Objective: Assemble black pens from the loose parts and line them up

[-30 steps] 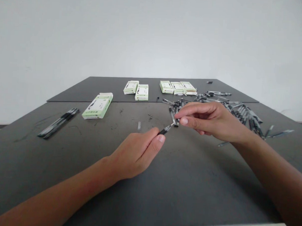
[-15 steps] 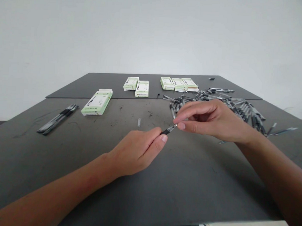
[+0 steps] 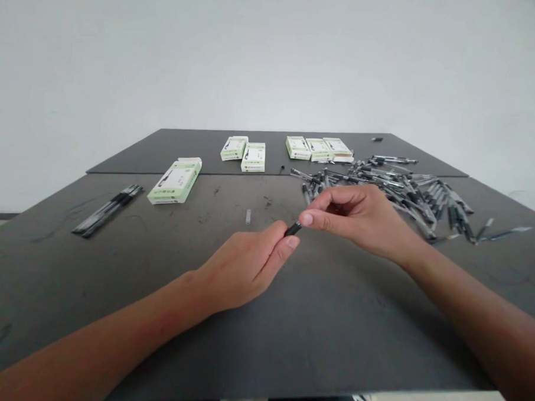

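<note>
My left hand (image 3: 242, 267) is closed around a pen (image 3: 293, 229), whose black grip section sticks out between thumb and forefinger toward the right. My right hand (image 3: 355, 219) pinches the front end of that same pen with thumb and forefinger, which hide the tip. Most of the barrel is out of sight inside my left fist. On the table beyond my left hand lies a small clear pen cap (image 3: 248, 217). Behind my right hand spreads a heap of loose pens (image 3: 411, 201), black and clear.
At the left lies a bundle of pens (image 3: 107, 211), beside an open green-and-white box (image 3: 175, 181). Several similar boxes, including a pair (image 3: 254, 157) and a row (image 3: 319, 149), lie farther back. A small black piece (image 3: 282, 169) rests near the seam of the dark table (image 3: 261, 342).
My right hand has shifted left and closed its fingertips over the pen's front end, covering the tip that showed before. My left hand has barely moved. The whole view has shifted slightly.
</note>
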Demonstrator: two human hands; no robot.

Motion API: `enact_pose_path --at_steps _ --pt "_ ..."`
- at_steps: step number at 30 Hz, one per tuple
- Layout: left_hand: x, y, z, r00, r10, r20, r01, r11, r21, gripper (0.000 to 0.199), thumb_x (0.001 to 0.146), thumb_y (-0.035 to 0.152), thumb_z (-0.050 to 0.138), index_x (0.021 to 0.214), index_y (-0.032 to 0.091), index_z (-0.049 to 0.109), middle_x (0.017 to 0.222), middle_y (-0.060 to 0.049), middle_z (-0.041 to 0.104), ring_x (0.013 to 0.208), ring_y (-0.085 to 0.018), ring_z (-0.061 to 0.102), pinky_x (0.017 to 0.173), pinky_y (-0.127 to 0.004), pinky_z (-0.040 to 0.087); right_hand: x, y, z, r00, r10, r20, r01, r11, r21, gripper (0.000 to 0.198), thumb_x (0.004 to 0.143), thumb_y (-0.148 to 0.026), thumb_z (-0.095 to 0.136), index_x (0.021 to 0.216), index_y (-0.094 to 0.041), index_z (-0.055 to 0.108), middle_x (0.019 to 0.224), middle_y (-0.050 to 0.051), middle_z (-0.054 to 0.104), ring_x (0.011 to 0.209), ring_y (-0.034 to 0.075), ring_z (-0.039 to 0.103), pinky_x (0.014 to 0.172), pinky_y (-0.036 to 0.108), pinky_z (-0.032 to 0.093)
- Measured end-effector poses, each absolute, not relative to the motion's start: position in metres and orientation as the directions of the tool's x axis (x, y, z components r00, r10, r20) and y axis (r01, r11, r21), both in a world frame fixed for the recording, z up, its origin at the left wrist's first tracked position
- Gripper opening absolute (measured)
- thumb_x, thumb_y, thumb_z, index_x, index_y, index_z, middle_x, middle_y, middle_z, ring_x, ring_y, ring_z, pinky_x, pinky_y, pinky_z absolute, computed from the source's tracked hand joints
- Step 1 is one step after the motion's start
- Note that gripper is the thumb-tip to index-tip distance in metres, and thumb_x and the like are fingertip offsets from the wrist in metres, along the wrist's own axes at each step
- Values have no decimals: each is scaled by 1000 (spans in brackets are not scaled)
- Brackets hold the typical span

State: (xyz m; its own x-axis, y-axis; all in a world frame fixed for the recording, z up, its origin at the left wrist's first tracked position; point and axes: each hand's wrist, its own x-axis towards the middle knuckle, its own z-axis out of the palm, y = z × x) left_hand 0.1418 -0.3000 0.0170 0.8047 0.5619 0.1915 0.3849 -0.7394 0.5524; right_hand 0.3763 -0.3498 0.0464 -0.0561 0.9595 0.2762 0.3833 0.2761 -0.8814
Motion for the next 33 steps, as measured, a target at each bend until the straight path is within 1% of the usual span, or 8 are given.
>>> enact_pose_path --at_steps 2,5,8,15,20,23,28,33 --pt "142 -301 16 793 577 197 364 -708 605 32 115 45 33 91 26 42 65 6 50 54 -17 50 57 -30 26 369 -351 42 5 954 300 357 278 -892 31 82 -54 91 90 -24 88 78 2 79 70 16 69 62 28 51" --pt "143 -302 13 781 593 195 314 -643 698 36 116 50 29 93 26 42 63 7 52 53 -16 52 56 -30 31 359 -353 39 -43 953 299 210 301 -930 38 93 -55 81 120 -29 86 119 4 85 109 23 77 94 34 60" --pt "144 -304 12 762 614 207 278 -598 752 38 117 51 28 93 26 43 60 7 52 50 -15 53 55 -30 34 349 -356 37 -144 951 273 55 283 -957 35 103 -49 71 132 -32 81 143 3 76 138 24 67 119 40 49" --pt "149 -311 10 786 579 216 199 -569 798 37 117 49 29 99 24 50 55 9 52 46 -15 54 55 -29 41 332 -357 26 57 972 229 -89 234 -968 24 81 -46 94 97 -28 87 99 3 86 98 22 79 96 37 62" --pt "152 -319 5 707 673 219 136 -433 891 42 117 56 30 94 24 46 53 11 47 42 -12 50 49 -26 41 326 -365 27 -79 975 209 -239 185 -953 41 103 -55 68 136 -33 78 137 6 79 132 25 70 117 46 52" --pt "154 -324 2 695 683 225 88 -392 916 44 117 56 30 92 24 45 52 11 45 41 -11 49 48 -24 41 326 -365 29 -85 972 221 -225 197 -954 31 104 -49 70 127 -33 82 132 4 81 130 24 71 120 45 49" --pt "155 -326 1 718 662 216 77 -384 920 43 117 58 31 98 24 48 51 12 46 40 -11 48 48 -24 43 330 -359 28 91 976 197 -124 207 -970 19 81 -45 94 90 -30 87 101 2 86 103 23 78 101 38 59" --pt "157 -329 2 695 682 226 28 -341 940 44 117 58 30 96 24 47 50 11 44 39 -11 47 47 -24 40 330 -362 28 -61 975 214 -176 201 -964 43 103 -62 62 121 -30 84 131 7 80 132 27 69 118 46 48"
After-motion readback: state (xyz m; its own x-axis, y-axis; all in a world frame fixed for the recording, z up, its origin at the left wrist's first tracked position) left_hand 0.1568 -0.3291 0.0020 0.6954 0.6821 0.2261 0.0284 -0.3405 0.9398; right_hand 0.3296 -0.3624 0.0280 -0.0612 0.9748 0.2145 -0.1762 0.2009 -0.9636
